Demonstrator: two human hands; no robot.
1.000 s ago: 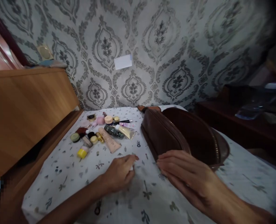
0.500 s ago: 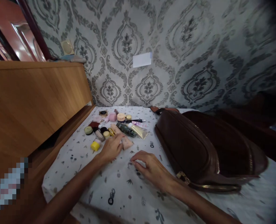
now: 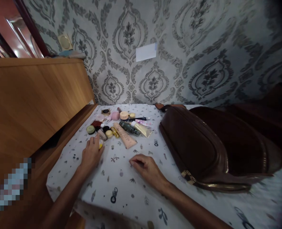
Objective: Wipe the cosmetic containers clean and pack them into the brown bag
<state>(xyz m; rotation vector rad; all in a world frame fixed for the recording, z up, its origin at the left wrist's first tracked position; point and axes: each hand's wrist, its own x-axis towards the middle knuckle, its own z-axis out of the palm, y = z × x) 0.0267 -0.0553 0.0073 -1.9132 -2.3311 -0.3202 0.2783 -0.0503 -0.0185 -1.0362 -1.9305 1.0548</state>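
Observation:
My left hand is at the near left edge of a group of cosmetics, its fingers closed around a small yellow-lidded jar that they mostly cover. My right hand hovers over or rests on the patterned sheet, fingers curled with thumb and forefinger together, nothing visible in them. Between the hands and a little beyond lies a peach squeeze tube. Beside it are a dark green tube, a cream tube, a gold lipstick tube and a small cream-lidded jar.
A brown leather bag with a gold zip lies open at the right. Wooden furniture borders the left side, and a patterned wall stands behind. More cosmetics, including a pink jar and a green-lidded jar, lie toward the back.
My left hand has moved left from the peach tube to the yellow-lidded jar and closed around it. My right hand has shifted slightly left, its fingers drawn closer together.

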